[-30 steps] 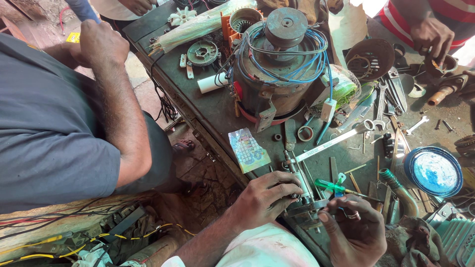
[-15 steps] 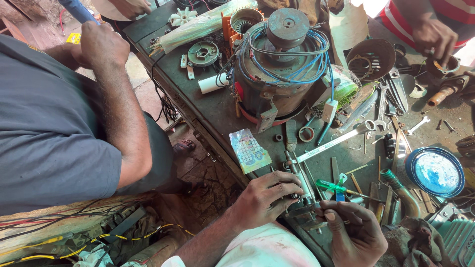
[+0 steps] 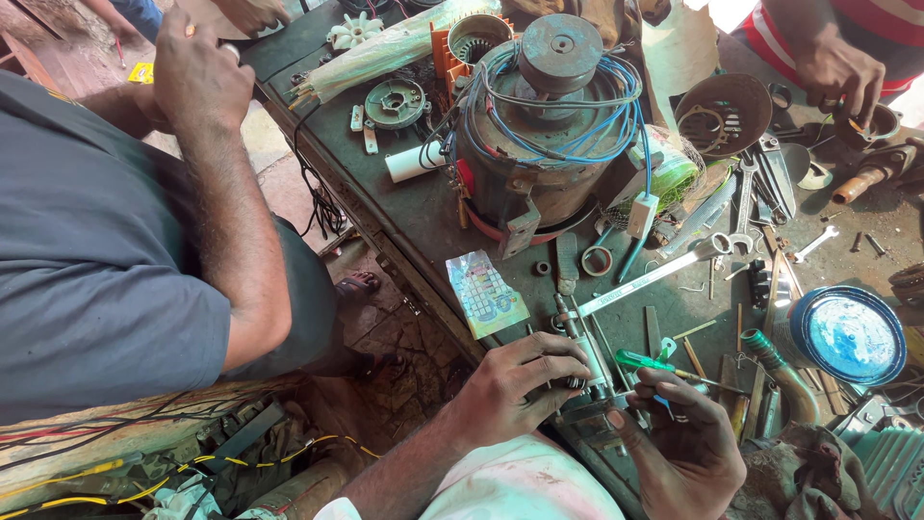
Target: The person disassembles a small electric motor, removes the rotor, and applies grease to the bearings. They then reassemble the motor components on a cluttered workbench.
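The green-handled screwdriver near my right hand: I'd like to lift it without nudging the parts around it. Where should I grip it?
Probably by the green handle: it is the thickest part and lies bare on the bench. Come from above with the right hand, since the thin shaft runs right among loose strips.

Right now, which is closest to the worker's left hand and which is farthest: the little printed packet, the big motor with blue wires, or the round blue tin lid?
From the left hand, in the head view:
1. Printed packet, just above the hand near the bench edge.
2. Motor with blue wires, farther up the bench.
3. Round blue lid, far off to the right side.
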The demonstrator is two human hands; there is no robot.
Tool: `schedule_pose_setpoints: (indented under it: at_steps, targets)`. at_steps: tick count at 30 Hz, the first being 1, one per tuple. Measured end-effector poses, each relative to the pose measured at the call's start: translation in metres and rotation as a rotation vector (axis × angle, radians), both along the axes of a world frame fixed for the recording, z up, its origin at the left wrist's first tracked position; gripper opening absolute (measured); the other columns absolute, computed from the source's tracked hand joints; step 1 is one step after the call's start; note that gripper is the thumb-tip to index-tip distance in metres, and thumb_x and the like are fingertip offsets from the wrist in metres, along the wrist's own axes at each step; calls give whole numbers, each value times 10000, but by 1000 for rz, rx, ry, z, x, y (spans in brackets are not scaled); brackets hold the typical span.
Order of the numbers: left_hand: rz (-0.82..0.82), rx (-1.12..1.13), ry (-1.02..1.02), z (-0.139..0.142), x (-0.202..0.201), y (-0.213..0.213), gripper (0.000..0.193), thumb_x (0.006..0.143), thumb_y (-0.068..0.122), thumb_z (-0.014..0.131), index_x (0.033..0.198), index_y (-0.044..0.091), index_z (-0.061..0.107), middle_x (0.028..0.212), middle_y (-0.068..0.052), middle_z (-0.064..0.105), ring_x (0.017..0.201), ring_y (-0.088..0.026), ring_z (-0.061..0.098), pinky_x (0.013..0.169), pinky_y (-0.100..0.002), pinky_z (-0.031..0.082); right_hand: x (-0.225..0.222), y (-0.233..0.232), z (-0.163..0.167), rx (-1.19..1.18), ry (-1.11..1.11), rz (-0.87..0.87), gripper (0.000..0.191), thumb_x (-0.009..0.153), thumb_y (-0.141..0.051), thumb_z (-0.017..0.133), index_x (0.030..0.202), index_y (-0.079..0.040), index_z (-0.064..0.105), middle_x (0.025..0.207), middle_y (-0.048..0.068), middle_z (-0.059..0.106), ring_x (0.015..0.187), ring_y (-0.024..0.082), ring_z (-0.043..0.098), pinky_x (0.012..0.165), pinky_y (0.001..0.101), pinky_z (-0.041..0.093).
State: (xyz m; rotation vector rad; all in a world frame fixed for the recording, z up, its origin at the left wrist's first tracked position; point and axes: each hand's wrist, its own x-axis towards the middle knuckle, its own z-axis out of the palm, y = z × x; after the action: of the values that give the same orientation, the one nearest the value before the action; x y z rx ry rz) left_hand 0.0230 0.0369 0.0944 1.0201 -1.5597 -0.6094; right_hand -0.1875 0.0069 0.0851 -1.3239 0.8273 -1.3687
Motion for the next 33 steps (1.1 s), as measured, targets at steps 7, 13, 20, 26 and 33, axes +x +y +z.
schedule_pose_setpoints:
  at_steps: [7, 13, 20, 26, 33]
  targets:
    - [4, 4, 7, 1, 0, 0, 328, 869, 3, 823, 1158, 76, 685, 1223, -63, 658, 1138, -205, 720, 972, -317, 653, -5, 4, -1, 69, 86, -46, 447, 787, 163, 744, 1199, 65, 600, 1232, 243, 702, 1111, 232, 713, 923, 358, 633]
    - [7, 0, -6, 1, 1, 1, 319, 885, 16, 820, 1162, 80, 677, 1221, -65, 656, 1148, -206, 717, 973, -317, 651, -9, 3, -4, 63, 137, -59, 362, 824, 140, 731, 1161, 90, 608, 1117, 251, 729, 1065, 250, 744, 914, 364, 636]
    - [-9, 4, -5, -5, 1, 0, 324, 888, 17, 814, 1171, 81, 671, 1223, -70, 645, 1151, -207, 715, 973, -316, 656, -13, 4, -10, 53, 135, -54, 293, 869, 120, 721, 1144, 89, 625, 1085, 247, 744, 1039, 254, 748, 928, 360, 628]
    - [86, -90, -135, -11, 11, -4, 309, 888, 85, 834, 1161, 93, 690, 1225, -60, 658, 1122, -216, 717, 969, -333, 638, -6, 5, -11, 28, 78, -39, 257, 918, 107, 692, 1165, 85, 624, 1083, 237, 742, 1074, 248, 736, 984, 374, 604]
    - [517, 25, -266, -27, 40, -7, 305, 860, 126, 850, 1126, 56, 718, 1166, -133, 710, 1053, -318, 711, 906, -410, 589, -19, 13, -12, -40, -41, -39, 164, 1045, 23, 697, 1164, 90, 606, 1070, 230, 722, 1019, 232, 722, 964, 343, 584]
